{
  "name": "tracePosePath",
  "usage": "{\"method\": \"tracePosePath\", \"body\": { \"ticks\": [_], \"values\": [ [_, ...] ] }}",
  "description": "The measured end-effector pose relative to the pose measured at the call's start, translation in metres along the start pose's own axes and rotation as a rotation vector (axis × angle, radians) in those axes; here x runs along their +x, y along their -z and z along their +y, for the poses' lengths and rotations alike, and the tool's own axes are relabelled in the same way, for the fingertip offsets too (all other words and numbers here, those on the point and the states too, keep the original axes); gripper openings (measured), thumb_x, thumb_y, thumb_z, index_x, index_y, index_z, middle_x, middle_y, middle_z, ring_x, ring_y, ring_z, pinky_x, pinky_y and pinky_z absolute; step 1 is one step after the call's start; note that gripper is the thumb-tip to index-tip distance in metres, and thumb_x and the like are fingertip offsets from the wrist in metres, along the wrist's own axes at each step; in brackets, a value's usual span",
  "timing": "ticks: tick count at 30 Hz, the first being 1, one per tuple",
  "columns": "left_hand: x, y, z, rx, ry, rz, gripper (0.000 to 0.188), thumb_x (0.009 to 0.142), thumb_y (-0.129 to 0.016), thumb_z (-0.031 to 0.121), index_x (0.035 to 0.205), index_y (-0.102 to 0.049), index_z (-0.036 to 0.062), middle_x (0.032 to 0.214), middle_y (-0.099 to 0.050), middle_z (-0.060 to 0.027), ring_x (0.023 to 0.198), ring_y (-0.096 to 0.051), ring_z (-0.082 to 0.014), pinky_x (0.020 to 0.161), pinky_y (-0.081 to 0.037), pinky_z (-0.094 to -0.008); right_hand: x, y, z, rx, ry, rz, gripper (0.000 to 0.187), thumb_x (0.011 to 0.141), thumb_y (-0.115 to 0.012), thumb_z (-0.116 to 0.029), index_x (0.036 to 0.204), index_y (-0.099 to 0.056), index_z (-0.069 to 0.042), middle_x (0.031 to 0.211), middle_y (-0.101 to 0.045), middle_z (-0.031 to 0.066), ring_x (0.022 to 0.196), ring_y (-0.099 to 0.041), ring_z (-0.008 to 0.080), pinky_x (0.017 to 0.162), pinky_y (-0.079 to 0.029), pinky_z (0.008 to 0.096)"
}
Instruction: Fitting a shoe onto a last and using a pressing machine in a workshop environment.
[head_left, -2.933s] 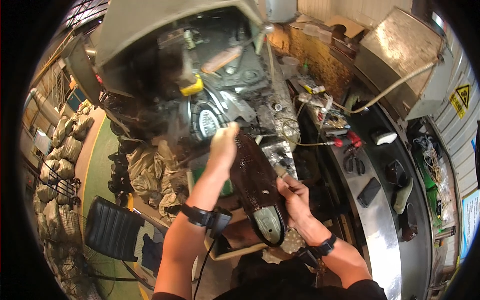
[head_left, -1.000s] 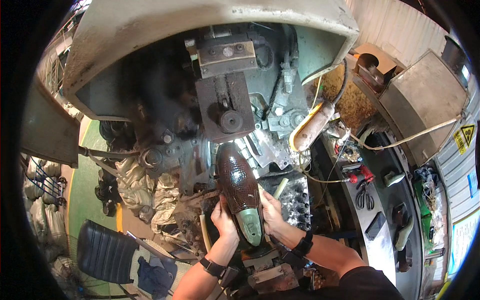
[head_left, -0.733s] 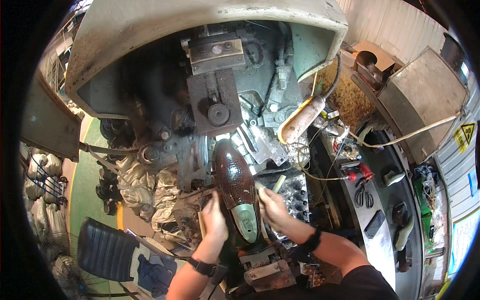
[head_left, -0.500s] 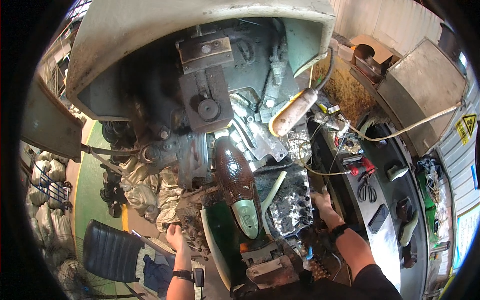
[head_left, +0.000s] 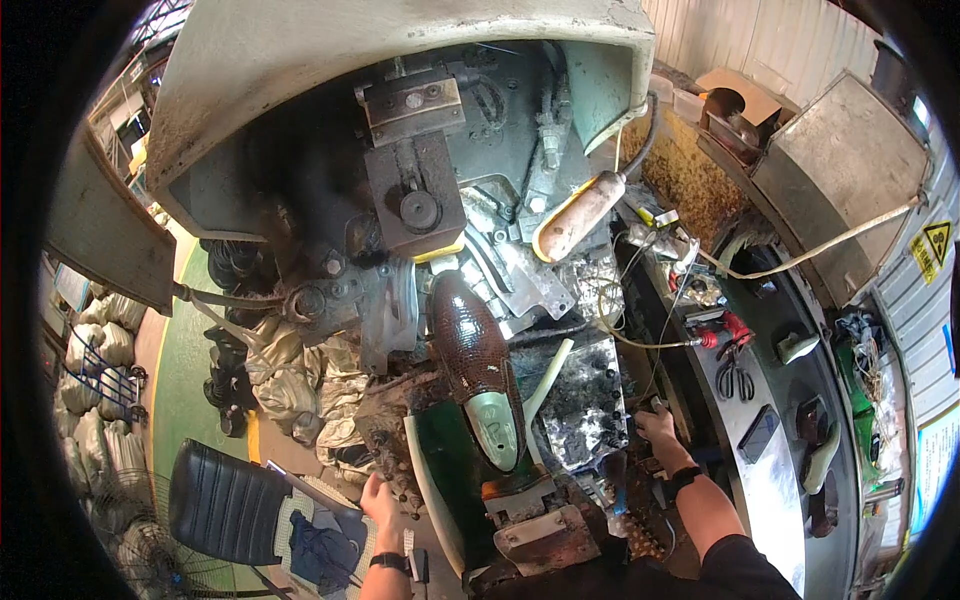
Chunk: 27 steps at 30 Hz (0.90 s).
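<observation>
A brown shoe upper (head_left: 468, 335) with a glossy scale pattern is stretched over a pale green shoe last (head_left: 492, 428). It lies sole down in the middle of the machine, toe pointing away from me. My left hand (head_left: 381, 502) is left of the machine, beside several small knobs (head_left: 403, 478); its fingers are loosely bent and apart, with nothing visible in them. On the other side, my right hand (head_left: 660, 432) is at the machine's right edge, fingers bent around a small part I cannot make out. Neither hand touches the shoe. A pale curved strip (head_left: 549, 382) stands right of the last.
The machine's metal hood (head_left: 400, 35) arches overhead, and a pressing block (head_left: 415, 195) hangs above the toe. A lamp (head_left: 580, 217) hangs to the right. Scissors (head_left: 735, 381) and a phone (head_left: 758, 435) lie on the right bench. A black chair (head_left: 225, 505) stands left.
My left hand has moved right and toward me. My right hand has come slightly nearer and its fingers have bent. The view has shifted a little; the shoe stays in the machine.
</observation>
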<state>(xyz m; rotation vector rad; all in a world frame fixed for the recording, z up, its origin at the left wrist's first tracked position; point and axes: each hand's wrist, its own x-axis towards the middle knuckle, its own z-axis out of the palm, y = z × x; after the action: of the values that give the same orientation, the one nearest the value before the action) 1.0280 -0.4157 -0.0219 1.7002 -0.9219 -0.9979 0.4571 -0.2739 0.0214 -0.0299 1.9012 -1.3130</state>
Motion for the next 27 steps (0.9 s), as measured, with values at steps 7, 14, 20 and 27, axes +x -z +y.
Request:
{"method": "tracePosePath", "body": {
  "ticks": [7, 14, 20, 27],
  "values": [
    [-0.062, 0.027, -0.091, -0.029, 0.455, -0.259, 0.038, 0.080, -0.066, 0.002, 0.117, -0.069, -0.0087, 0.088, -0.072, -0.0085, 0.078, -0.068, -0.0209, 0.074, -0.055, -0.0302, 0.021, 0.017, 0.142, -0.208, -0.207, -0.285, 0.029, 0.095, -0.064, -0.029, 0.106, -0.061, -0.003, 0.083, -0.064, 0.0056, 0.076, -0.060, 0.0183, 0.063, -0.047, 0.0354],
    [-0.045, 0.029, -0.008, 0.547, 0.013, -0.014, 0.034, 0.079, -0.064, 0.010, 0.109, -0.074, -0.0020, 0.100, -0.076, -0.0182, 0.095, -0.073, -0.0268, 0.085, -0.055, -0.0348, -0.009, -0.001, 0.122, -0.176, -0.223, 0.019, 0.036, 0.095, -0.062, -0.016, 0.125, -0.053, 0.003, 0.090, -0.068, 0.0149, 0.079, -0.069, 0.0238, 0.072, -0.056, 0.0396],
    [-0.044, 0.007, -0.007, 0.406, -0.027, -0.130, 0.036, 0.077, -0.064, 0.013, 0.109, -0.075, 0.0013, 0.096, -0.076, -0.0177, 0.099, -0.073, -0.0283, 0.093, -0.054, -0.0353, -0.016, 0.031, 0.057, 0.026, -0.212, -0.049, 0.031, 0.096, -0.060, -0.001, 0.124, -0.058, 0.012, 0.097, -0.067, 0.0201, 0.076, -0.069, 0.0241, 0.066, -0.063, 0.0397],
    [-0.052, 0.006, 0.049, 0.102, -0.215, 0.087, 0.031, 0.086, -0.064, 0.005, 0.116, -0.070, -0.0018, 0.113, -0.072, -0.0156, 0.103, -0.070, -0.0246, 0.095, -0.053, -0.0347, -0.044, 0.030, -0.024, 0.069, 0.202, -0.087, 0.033, 0.098, -0.057, -0.006, 0.127, -0.053, 0.007, 0.090, -0.069, 0.0161, 0.076, -0.071, 0.0230, 0.069, -0.061, 0.0339]
  ]
}}
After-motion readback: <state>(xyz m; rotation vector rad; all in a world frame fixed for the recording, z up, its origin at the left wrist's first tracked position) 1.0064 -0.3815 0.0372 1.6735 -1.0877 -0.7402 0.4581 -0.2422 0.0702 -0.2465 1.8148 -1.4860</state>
